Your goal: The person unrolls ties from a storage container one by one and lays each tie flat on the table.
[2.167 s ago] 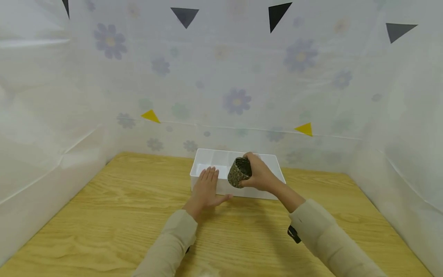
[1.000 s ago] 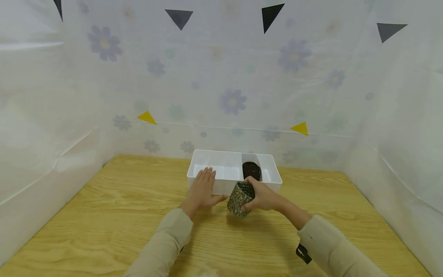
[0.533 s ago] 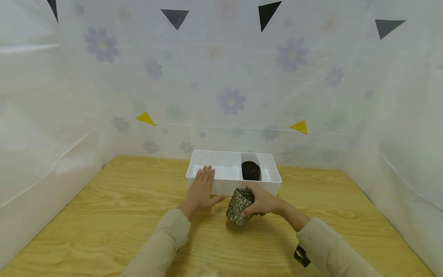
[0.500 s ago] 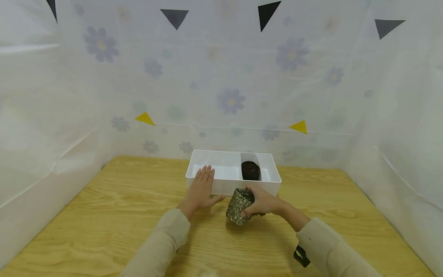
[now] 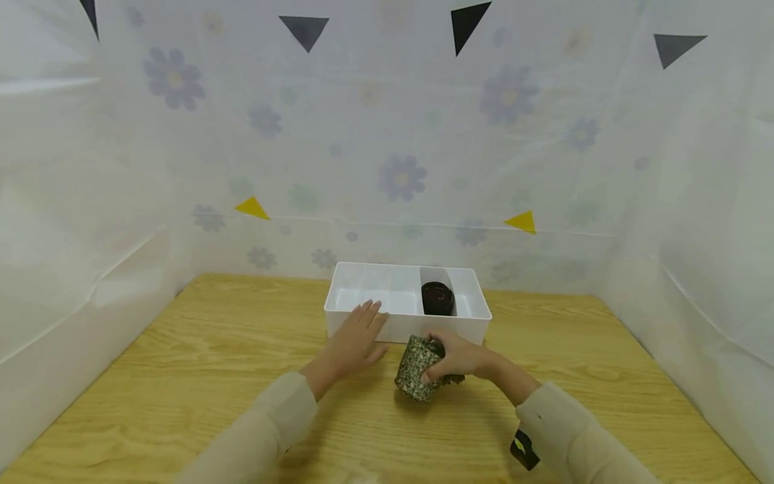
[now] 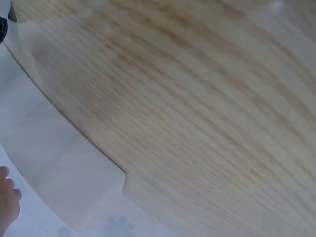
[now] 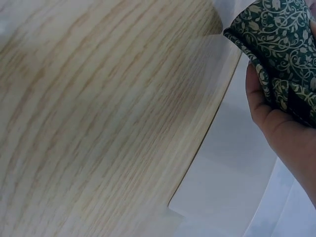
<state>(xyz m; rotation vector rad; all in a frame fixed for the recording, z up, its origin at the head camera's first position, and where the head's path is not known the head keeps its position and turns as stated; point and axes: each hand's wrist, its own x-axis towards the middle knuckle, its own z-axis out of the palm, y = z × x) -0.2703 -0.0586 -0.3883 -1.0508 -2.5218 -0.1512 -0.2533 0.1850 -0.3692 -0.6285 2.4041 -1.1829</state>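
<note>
In the head view my right hand (image 5: 456,355) grips a rolled green floral cloth (image 5: 416,371), thumb on the near side. It is tilted just above the wooden table, in front of the white box. A loose end sticks out under the fingers. The right wrist view shows the cloth's pale vine pattern (image 7: 279,34) and dark inner folds. My left hand (image 5: 355,341) is at the box's front wall, fingers straight and slightly spread, holding nothing. Whether it touches the wall is unclear. The white divided box (image 5: 405,327) holds a dark brown roll (image 5: 437,298) in one compartment.
The wooden table (image 5: 242,376) spreads around the box. White sheeting walls (image 5: 338,134) with printed flowers stand at the back and both sides. A black strap (image 5: 523,450) hangs below the right sleeve.
The right hand has brought the rolled cloth from over the box down and toward me, uncovering the dark roll. The left hand has just shifted back from the front rim, its fingers turning rightward.
</note>
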